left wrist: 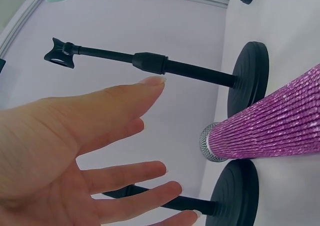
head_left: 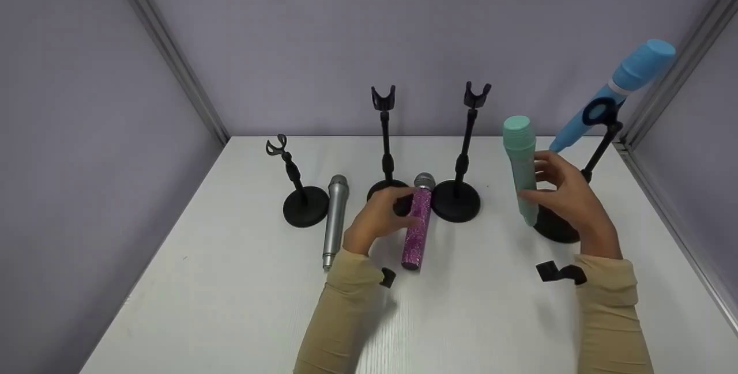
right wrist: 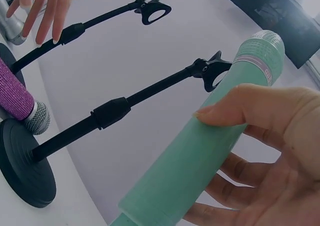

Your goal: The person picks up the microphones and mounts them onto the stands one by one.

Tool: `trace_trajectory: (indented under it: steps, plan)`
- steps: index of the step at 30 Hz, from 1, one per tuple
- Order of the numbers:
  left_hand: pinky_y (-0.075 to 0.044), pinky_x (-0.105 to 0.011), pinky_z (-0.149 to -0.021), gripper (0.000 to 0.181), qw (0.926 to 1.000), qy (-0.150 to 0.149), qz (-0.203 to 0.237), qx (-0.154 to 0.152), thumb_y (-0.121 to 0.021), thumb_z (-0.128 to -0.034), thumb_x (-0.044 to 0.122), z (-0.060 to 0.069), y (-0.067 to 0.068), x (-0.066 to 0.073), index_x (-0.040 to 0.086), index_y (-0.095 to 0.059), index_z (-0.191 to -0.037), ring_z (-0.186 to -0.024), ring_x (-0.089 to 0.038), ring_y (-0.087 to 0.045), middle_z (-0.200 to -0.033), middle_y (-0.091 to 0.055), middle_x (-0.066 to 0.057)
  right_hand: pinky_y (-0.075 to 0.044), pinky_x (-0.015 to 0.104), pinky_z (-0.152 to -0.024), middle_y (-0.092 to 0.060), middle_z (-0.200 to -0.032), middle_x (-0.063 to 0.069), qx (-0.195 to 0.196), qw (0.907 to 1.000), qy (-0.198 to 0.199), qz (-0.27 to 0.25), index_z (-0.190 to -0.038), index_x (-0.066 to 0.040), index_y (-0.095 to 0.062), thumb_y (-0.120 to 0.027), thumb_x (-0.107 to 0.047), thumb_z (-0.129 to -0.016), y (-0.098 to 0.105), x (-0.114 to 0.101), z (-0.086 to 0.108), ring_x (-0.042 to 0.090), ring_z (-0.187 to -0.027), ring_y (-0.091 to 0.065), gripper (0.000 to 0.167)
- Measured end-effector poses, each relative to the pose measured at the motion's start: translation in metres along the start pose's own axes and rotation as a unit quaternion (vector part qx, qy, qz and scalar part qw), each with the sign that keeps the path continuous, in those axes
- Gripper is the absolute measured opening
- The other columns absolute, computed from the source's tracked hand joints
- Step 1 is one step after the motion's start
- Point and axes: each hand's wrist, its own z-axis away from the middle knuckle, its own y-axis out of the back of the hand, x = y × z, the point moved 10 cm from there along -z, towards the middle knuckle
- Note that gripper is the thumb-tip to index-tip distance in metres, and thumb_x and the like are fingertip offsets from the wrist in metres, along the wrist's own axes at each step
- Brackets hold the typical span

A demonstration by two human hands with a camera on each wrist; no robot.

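Raised off the table, a mint green microphone (head_left: 523,172) (right wrist: 190,156) is gripped by my right hand (head_left: 568,198) (right wrist: 270,151), thumb on one side and fingers on the other. My left hand (head_left: 380,218) (left wrist: 100,156) is at the pink glitter microphone (head_left: 417,230) (left wrist: 280,121) (right wrist: 15,93), fingers spread and not closed round it. That pink microphone lies on the table with its silver head away from me. Behind it stand two black stands (head_left: 387,149) (head_left: 466,149) with empty forked holders.
At the left, a silver microphone (head_left: 335,218) lies beside a shorter black stand (head_left: 305,207). A blue microphone (head_left: 640,68) rests tilted in the holder of the far-right stand (head_left: 599,149). Grey walls enclose the white table (head_left: 230,305).
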Motion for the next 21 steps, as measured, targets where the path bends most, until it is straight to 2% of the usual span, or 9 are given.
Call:
trace_trajectory:
  steps: [3,5,10,17,21]
  plan:
    - [-0.042,-0.046,-0.119,0.063,1.0000,-0.005,0.000,-0.007,-0.083,-0.0877,0.017,-0.001,-0.005,0.003,0.013,-0.059,-0.146,-0.142,-0.031,-0.052,-0.148,-0.060,-0.013,-0.049,0.023,-0.093,-0.058,-0.128,-0.008,0.002,1.0000,0.004,0.009,-0.150,-0.013,-0.047,-0.080,-0.011,-0.089,0.002,-0.003,0.002,0.003,-0.112,-0.057,0.069]
    - [-0.043,-0.046,-0.118,0.063,0.9999,-0.002,0.000,-0.013,-0.083,-0.0881,0.018,-0.002,-0.009,0.004,0.013,-0.059,-0.146,-0.141,-0.031,-0.053,-0.149,-0.060,-0.013,-0.048,0.018,-0.090,-0.058,-0.127,-0.011,0.004,0.9999,0.006,0.013,-0.150,-0.013,-0.047,-0.080,-0.011,-0.090,0.003,-0.005,0.003,0.003,-0.112,-0.057,0.069]
    - [-0.044,-0.043,-0.118,0.063,0.9998,-0.004,-0.010,-0.017,-0.083,-0.0878,0.017,-0.010,-0.016,0.010,0.011,-0.058,-0.146,-0.140,-0.028,-0.054,-0.149,-0.060,-0.011,-0.047,0.017,-0.090,-0.059,-0.127,-0.009,0.008,0.9997,0.013,0.017,-0.149,-0.014,-0.048,-0.080,-0.011,-0.090,0.006,-0.009,0.007,0.005,-0.111,-0.058,0.068]
    - [-0.046,-0.035,-0.115,0.056,0.9972,-0.058,-0.046,-0.004,-0.083,-0.0865,0.014,-0.025,-0.025,0.030,0.010,-0.064,-0.139,-0.134,-0.023,-0.061,-0.141,-0.067,-0.006,-0.048,0.014,-0.089,-0.059,-0.125,-0.017,0.017,0.9996,0.024,0.005,-0.148,-0.013,-0.049,-0.079,-0.008,-0.090,0.010,-0.009,0.015,0.004,-0.111,-0.058,0.066]
    - [-0.047,-0.036,-0.114,0.057,0.9981,-0.042,-0.042,-0.012,-0.082,-0.0879,0.016,-0.036,-0.033,0.031,0.010,-0.062,-0.141,-0.133,-0.023,-0.061,-0.142,-0.065,-0.007,-0.049,0.013,-0.088,-0.059,-0.125,-0.017,0.021,0.9993,0.031,0.001,-0.148,-0.011,-0.049,-0.079,-0.007,-0.089,0.010,-0.009,0.018,0.002,-0.111,-0.059,0.066]
